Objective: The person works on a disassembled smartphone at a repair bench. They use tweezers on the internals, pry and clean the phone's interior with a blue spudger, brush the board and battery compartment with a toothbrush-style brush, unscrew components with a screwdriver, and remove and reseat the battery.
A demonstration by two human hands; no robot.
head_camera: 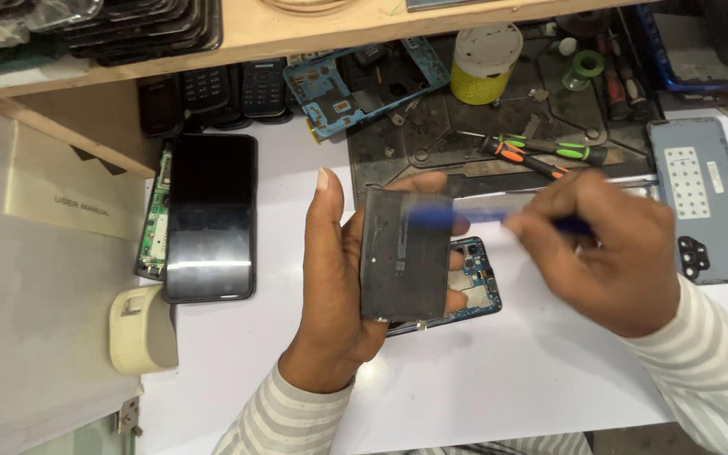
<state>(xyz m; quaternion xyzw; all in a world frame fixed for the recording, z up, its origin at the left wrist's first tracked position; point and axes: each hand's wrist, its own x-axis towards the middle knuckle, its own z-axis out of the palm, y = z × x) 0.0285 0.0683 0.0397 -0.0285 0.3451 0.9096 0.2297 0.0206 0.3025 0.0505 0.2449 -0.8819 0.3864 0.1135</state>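
Note:
My left hand (330, 278) holds a flat dark phone battery (404, 257) upright by its edges, above an opened blue phone frame (475, 282) lying on the white table. My right hand (608, 253) grips a thin blue tool (457, 216) whose blurred tip lies across the top of the battery. Both sleeves are striped grey and white.
A black phone (211, 217) lies at the left on a green circuit board (155, 221). A grey-blue back cover (703, 198) lies at the right. Screwdrivers (549, 153), a yellow jar (484, 63) and a blue frame (355, 88) sit on the dark mat behind. A cream tape roll (141, 330) is at front left.

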